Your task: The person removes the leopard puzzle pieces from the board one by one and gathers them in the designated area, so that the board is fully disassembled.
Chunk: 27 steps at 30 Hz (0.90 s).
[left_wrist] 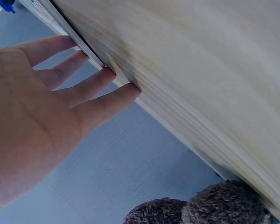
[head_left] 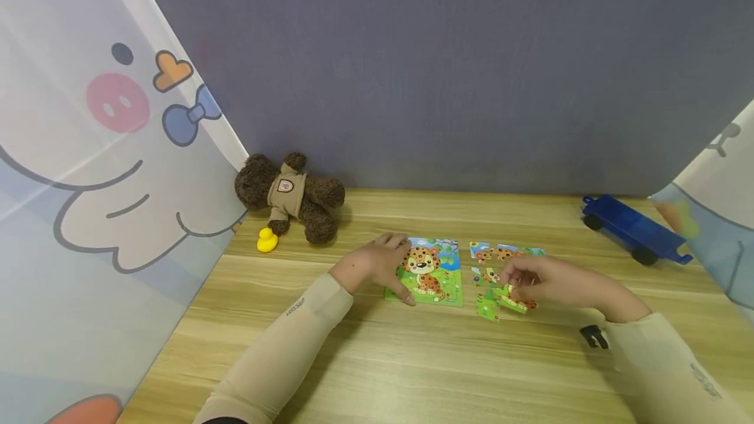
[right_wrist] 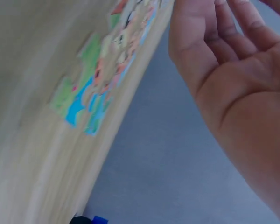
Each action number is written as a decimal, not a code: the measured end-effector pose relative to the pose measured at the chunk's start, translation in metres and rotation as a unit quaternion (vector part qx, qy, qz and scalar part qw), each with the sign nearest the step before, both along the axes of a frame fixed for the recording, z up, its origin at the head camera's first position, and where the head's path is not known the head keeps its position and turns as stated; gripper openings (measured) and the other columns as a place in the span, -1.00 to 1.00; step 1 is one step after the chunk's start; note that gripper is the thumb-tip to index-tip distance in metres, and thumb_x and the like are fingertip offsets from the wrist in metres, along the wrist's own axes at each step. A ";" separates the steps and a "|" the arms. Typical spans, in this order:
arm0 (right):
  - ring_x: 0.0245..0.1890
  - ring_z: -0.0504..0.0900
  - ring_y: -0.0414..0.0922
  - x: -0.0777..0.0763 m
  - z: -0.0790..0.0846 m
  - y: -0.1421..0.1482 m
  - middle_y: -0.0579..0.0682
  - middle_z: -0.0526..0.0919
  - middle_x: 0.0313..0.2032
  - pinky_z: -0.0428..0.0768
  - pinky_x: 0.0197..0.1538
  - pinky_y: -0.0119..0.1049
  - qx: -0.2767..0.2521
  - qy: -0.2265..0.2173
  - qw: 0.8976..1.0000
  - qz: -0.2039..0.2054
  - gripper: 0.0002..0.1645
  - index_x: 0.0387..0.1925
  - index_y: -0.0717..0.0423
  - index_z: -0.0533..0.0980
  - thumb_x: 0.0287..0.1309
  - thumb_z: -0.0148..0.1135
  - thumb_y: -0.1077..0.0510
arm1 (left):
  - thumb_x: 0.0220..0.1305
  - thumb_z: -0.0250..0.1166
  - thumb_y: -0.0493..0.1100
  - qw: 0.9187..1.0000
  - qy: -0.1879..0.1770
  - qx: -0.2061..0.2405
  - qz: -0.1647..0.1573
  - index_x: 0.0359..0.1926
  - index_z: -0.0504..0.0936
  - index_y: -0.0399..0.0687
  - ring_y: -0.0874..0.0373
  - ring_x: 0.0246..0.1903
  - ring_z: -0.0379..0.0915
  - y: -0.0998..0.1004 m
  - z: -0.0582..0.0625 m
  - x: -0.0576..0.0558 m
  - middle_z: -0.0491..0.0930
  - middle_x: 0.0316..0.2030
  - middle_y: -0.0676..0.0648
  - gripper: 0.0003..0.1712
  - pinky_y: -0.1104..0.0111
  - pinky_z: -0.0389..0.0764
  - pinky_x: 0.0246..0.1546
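Observation:
A flat puzzle board (head_left: 450, 290) with a picture of a spotted cub lies mid-table in the head view. My left hand (head_left: 376, 263) rests at its left edge, thumb near the lower corner and fingers by the upper one. In the left wrist view the fingers (left_wrist: 100, 102) are nearly straight and spread. To the right of the board lie several loose puzzle pieces (head_left: 487, 308), laid out in rough rows. Over their lower right part, my right hand (head_left: 550, 283) pinches a green puzzle piece (head_left: 511, 301) between thumb and fingers. The right wrist view hides the pinched piece.
A brown teddy bear (head_left: 288, 198) lies at the back left, with a yellow rubber duck (head_left: 267, 241) in front of it. A blue toy wagon (head_left: 636, 228) stands at the back right. A small black object (head_left: 593, 337) lies near my right sleeve. A grey partition (head_left: 412, 84) rises behind the table.

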State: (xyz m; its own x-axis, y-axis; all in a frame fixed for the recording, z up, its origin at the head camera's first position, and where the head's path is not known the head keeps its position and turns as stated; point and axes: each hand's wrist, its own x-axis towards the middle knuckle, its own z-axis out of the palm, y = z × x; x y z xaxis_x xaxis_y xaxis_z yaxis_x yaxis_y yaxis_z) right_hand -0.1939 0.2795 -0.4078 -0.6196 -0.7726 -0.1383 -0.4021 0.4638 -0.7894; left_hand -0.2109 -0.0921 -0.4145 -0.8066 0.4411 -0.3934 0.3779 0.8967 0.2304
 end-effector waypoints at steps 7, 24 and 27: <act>-0.37 0.53 -0.34 -0.002 -0.014 0.009 0.06 0.65 -0.30 0.59 -0.38 -0.35 -0.014 -0.074 0.996 0.048 -0.86 -0.01 0.17 0.60 0.47 0.21 0.32 | -0.04 0.59 0.53 1.000 -0.003 0.000 0.000 0.76 -0.08 0.02 -0.15 0.76 -0.34 0.000 0.001 -0.001 -0.22 0.77 0.03 0.57 -0.16 0.03 0.73; -0.28 0.41 -0.35 -0.004 -0.020 0.010 0.03 0.49 -0.20 0.53 -0.31 -0.42 0.011 0.009 1.000 0.009 -0.88 -0.05 0.02 0.69 0.44 0.35 0.19 | -0.05 0.59 0.53 1.000 0.001 0.003 -0.004 0.75 -0.05 0.01 -0.15 0.76 -0.31 0.000 0.001 0.000 -0.18 0.77 0.02 0.57 -0.17 0.07 0.72; -0.30 0.41 -0.35 -0.005 -0.022 0.011 0.00 0.49 -0.23 0.52 -0.33 -0.40 0.001 0.009 1.000 0.013 -0.86 -0.02 0.07 0.67 0.45 0.34 0.19 | -0.05 0.60 0.52 1.000 0.001 0.004 -0.004 0.75 -0.05 0.01 -0.15 0.76 -0.30 0.000 0.000 0.000 -0.18 0.77 0.02 0.57 -0.16 0.06 0.72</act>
State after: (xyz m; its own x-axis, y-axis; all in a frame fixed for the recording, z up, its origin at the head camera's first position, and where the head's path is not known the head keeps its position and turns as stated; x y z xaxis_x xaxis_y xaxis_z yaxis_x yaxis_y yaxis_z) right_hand -0.1989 0.2903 -0.4297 -0.6017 -0.7881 -0.1295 -0.4282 0.4552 -0.7807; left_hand -0.2112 -0.0924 -0.4140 -0.8041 0.4500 -0.3885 0.3852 0.8921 0.2360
